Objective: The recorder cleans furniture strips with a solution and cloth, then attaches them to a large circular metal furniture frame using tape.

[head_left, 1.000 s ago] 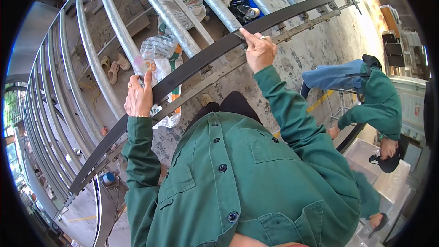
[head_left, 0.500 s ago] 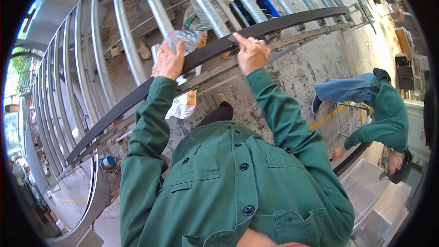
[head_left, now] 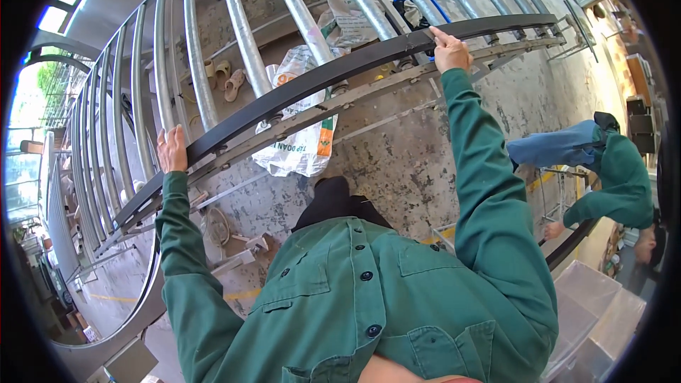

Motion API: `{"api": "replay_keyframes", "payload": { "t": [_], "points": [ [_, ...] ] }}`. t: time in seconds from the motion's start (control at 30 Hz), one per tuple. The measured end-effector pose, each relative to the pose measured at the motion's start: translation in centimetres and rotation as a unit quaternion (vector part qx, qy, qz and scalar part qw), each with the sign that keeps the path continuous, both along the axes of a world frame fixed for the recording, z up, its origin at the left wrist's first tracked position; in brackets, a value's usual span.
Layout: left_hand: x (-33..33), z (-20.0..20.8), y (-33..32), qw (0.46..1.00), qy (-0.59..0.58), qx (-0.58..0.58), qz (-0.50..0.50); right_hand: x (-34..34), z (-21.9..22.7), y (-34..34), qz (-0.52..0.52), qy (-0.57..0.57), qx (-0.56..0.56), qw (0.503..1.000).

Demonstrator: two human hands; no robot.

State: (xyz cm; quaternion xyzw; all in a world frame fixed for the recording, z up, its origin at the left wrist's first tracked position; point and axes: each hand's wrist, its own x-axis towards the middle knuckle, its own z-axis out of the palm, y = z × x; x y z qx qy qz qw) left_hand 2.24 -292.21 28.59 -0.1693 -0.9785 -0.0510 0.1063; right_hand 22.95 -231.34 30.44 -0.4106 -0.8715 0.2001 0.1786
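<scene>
A long black bar (head_left: 312,83) runs along the near side of a conveyor with metal rollers (head_left: 245,39). My left hand (head_left: 172,150) grips the bar toward its left end, fingers reaching over to the far side. Farther right along the same bar is my right hand (head_left: 452,52). Its index finger stretches along the top, while the other fingers curl at the near edge. The undersides of both hands are hidden. Below the bar runs the conveyor's pale metal side rail (head_left: 369,92).
Printed plastic sacks (head_left: 301,142) hang and lie under the rollers, near a pair of slippers (head_left: 234,85). On the right, a co-worker in a green shirt (head_left: 621,170) holds another dark bar. Clear plastic boxes (head_left: 585,298) stand at lower right.
My hands have moved far apart along the bar, the left one leftward and the right one rightward. The view has shifted slightly, and the co-worker appears farther right.
</scene>
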Motion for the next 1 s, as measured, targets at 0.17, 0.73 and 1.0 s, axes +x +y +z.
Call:
{"api": "replay_keyframes", "payload": {
  "t": [0.17, 0.73, 1.0],
  "points": [
    [0.7, 0.7, 2.6, 0.996, -0.081, 0.026, 0.016, 0.1, -1.5, -4.4, -0.002, 0.004, 0.085, 0.996],
    [1.3, 1.5, 3.7, 0.991, -0.127, 0.048, -0.004, -2.2, -0.8, -18.7, 0.014, 0.008, 0.101, 0.995],
    [1.4, 2.0, 4.2, 0.984, -0.170, 0.055, 0.008, -3.6, -0.7, -29.4, 0.055, 0.033, 0.144, 0.988]
  ]
}}
